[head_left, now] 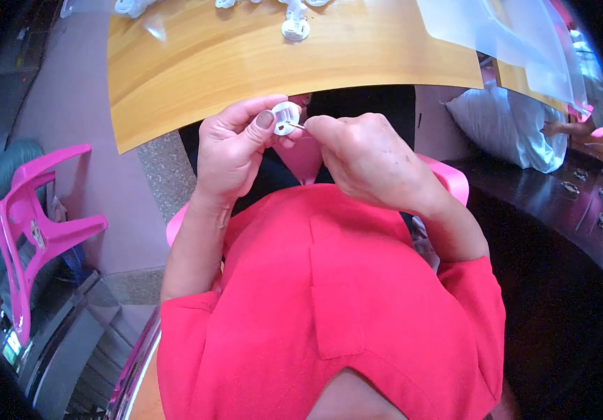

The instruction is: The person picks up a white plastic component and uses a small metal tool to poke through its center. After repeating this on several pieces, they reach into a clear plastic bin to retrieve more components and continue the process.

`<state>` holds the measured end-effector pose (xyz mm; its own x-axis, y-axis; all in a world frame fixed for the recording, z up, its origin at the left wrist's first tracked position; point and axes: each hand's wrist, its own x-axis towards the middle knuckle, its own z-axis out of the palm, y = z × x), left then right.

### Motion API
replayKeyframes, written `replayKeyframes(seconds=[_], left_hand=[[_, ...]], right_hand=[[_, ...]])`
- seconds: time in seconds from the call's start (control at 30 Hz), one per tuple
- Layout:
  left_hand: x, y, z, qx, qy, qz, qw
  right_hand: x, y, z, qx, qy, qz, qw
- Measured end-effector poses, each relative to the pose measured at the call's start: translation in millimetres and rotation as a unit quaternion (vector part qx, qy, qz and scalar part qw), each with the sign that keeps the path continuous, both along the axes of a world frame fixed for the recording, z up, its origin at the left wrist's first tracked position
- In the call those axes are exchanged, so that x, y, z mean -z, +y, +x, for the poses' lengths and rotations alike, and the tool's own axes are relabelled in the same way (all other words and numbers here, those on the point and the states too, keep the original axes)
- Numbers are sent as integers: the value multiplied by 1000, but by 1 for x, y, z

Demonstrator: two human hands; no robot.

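My left hand [235, 148] grips a small round white plastic part [288, 113] between thumb and fingers, just off the table's near edge. A recess and a small dark slot show on the face of the part. In my closed right hand [371, 155] is a thin metal rod [298, 127]. Its tip meets the part's face near the slot; the rest of it is hidden in my fingers, so I cannot tell its kind.
Several similar white plastic parts [295, 28] lie on the wooden table [245, 66]. A translucent plastic bin [490, 35] stands at the far right. Beyond it are a white sack [508, 126] and another person's hand [552, 128]. A pink plastic chair [42, 210] stands at left.
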<state>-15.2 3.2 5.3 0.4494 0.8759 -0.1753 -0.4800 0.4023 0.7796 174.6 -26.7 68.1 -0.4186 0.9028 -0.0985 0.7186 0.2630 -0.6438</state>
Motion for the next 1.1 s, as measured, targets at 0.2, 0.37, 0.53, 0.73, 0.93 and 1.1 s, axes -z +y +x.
replayKeyframes(seconds=[0.2, 0.37, 0.53, 0.73, 0.93, 1.1], left_hand=[[2, -1, 2, 11, 7, 22, 1000], [2, -3, 4, 6, 25, 25, 999], [0, -6, 6, 0, 32, 23, 999], [5, -8, 9, -26, 107, 44, 993], [7, -6, 11, -26, 131, 45, 990], [6, -6, 12, -19, 150, 49, 987]], right_hand=[[4, 1, -3, 10, 29, -14, 999], [2, 2, -5, 8, 0, -23, 1000], [-2, -2, -6, -62, -126, 16, 990], [-2, -12, -17, -103, -277, 195, 935], [2, -10, -20, -113, -303, 233, 917], [2, -12, -21, -119, -331, 269, 896]])
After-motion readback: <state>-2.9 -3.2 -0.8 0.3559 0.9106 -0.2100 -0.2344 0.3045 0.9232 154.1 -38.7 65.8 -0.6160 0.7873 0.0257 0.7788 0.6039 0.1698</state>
